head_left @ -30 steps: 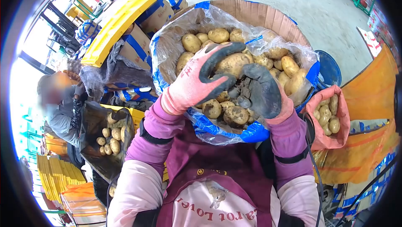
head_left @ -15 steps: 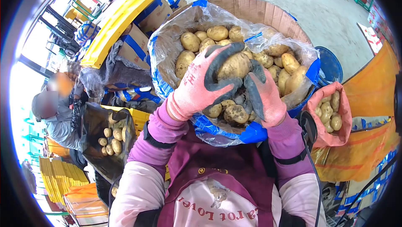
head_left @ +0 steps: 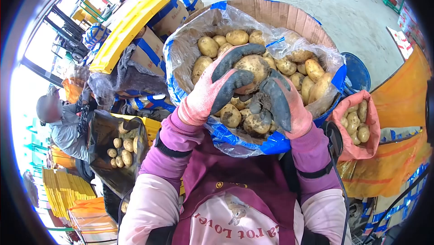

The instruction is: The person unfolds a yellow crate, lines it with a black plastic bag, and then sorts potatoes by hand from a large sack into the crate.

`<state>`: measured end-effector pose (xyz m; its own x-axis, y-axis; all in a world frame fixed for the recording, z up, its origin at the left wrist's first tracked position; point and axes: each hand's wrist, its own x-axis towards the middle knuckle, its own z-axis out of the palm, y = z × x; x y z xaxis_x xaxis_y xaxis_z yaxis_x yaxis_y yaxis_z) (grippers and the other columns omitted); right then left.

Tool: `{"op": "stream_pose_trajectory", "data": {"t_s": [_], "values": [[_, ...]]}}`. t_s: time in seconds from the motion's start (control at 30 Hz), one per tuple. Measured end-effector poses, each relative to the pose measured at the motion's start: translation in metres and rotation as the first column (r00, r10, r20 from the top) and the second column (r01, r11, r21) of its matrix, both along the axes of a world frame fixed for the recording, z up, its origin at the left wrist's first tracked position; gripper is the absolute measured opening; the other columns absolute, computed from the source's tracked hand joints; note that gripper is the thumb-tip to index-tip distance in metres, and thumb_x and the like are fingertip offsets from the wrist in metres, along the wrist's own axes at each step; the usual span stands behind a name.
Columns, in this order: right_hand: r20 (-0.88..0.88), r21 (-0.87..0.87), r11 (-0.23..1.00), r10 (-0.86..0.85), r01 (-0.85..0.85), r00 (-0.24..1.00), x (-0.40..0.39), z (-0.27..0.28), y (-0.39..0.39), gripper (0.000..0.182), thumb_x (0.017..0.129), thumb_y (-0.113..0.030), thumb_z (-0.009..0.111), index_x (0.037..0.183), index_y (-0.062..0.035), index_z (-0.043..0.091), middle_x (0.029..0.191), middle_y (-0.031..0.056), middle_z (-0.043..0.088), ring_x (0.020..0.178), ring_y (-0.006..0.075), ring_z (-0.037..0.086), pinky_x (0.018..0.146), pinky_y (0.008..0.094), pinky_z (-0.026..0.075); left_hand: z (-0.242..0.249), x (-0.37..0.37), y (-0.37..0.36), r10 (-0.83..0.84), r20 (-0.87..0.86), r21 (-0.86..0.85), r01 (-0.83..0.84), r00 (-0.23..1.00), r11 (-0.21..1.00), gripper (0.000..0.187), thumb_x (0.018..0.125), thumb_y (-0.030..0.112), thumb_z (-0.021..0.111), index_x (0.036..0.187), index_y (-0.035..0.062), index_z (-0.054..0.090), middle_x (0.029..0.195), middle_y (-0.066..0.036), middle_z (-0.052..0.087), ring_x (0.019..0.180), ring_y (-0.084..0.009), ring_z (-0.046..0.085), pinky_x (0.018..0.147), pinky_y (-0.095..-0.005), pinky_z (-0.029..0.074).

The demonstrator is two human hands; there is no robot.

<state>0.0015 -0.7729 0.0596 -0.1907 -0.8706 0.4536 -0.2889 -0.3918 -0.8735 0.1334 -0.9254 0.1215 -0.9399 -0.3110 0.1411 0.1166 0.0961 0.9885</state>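
Note:
My left hand [head_left: 217, 80], in a pink glove with dark grey palm coating, grips a large soil-smeared potato [head_left: 254, 69] between thumb and fingers. Against the potato's lower right side is my right hand [head_left: 285, 102], gloved alike, its fingers curled together. Dark soil shows at its fingertips; whether something is pinched there is hidden. Both hands are above a round cardboard bin [head_left: 280, 12] lined with clear plastic and blue tape. Several loose potatoes [head_left: 316, 87] fill the bin, and dirtier ones lie just under my hands.
A pink sack [head_left: 357, 125] of potatoes stands right of the bin, near a blue barrel [head_left: 357, 73]. To the left, a person in grey [head_left: 68, 127] is beside a black sheet [head_left: 104, 141] holding potatoes. A yellow board [head_left: 131, 28] and taped boxes [head_left: 151, 46] stand upper left.
My right hand has shifted slightly down along the potato, with its fingers drawn together below it. My left hand keeps its grip, and more of the potato's dirty face shows.

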Motion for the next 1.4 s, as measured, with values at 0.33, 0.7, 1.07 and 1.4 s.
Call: {"op": "stream_pose_trajectory", "data": {"t_s": [0.33, 0.7, 1.07, 1.4], "values": [[0.432, 0.430, 0.895, -0.321, 0.120, 0.843, 0.010, -0.006, -0.024, 0.021, 0.096, -0.016, 0.055, 0.111, -0.0017, 0.057, 0.093, 0.0073, 0.062, 0.086, 0.0136, 0.059, 0.075, 0.0302, 0.049, -0.019, -0.012, -0.014, 0.062, -0.046, 0.439, -0.036, 0.997, 0.898, 0.055, 0.088, 0.023, 0.054, 0.136, -0.0025, 0.047, 0.127, -0.014, 0.059, 0.117, -0.0215, 0.058, 0.101, -0.0343, 0.046], [-0.358, -0.089, 0.892, -0.443, 0.442, 0.822, 0.005, -0.006, -0.040, 0.063, 0.083, -0.025, 0.076, 0.133, -0.0009, 0.049, 0.121, 0.0166, 0.061, 0.113, 0.0225, 0.060, 0.099, 0.0327, 0.046, -0.023, 0.004, -0.023, 0.193, -0.182, 0.638, -0.034, 0.964, 0.769, 0.036, 0.097, 0.021, 0.047, 0.126, 0.0010, 0.055, 0.121, -0.013, 0.062, 0.114, -0.0238, 0.060, 0.103, -0.0388, 0.045], [-0.175, -0.138, 0.936, -0.344, 0.323, 0.923, 0.003, 0.004, -0.036, 0.091, 0.073, -0.025, 0.083, 0.145, -0.0004, 0.033, 0.140, 0.0226, 0.046, 0.129, 0.0371, 0.047, 0.107, 0.0440, 0.039, -0.027, 0.010, -0.003, 0.188, -0.097, 0.268, -0.156, 0.977, 0.951, 0.036, 0.101, 0.020, 0.048, 0.130, -0.0019, 0.055, 0.122, -0.010, 0.061, 0.109, -0.0140, 0.059, 0.089, -0.0309, 0.051], [-0.399, -0.021, 0.901, -0.405, 0.433, 0.823, 0.015, 0.010, -0.027, 0.089, 0.058, -0.010, 0.084, 0.138, -0.0101, 0.044, 0.133, 0.0210, 0.049, 0.126, 0.0398, 0.046, 0.104, 0.0459, 0.042, -0.023, 0.010, -0.001, 0.185, 0.070, -0.202, -0.168, 0.980, 0.965, 0.058, 0.087, 0.007, 0.066, 0.141, 0.0002, 0.042, 0.128, -0.011, 0.058, 0.114, -0.0160, 0.056, 0.096, -0.0321, 0.047]]}}
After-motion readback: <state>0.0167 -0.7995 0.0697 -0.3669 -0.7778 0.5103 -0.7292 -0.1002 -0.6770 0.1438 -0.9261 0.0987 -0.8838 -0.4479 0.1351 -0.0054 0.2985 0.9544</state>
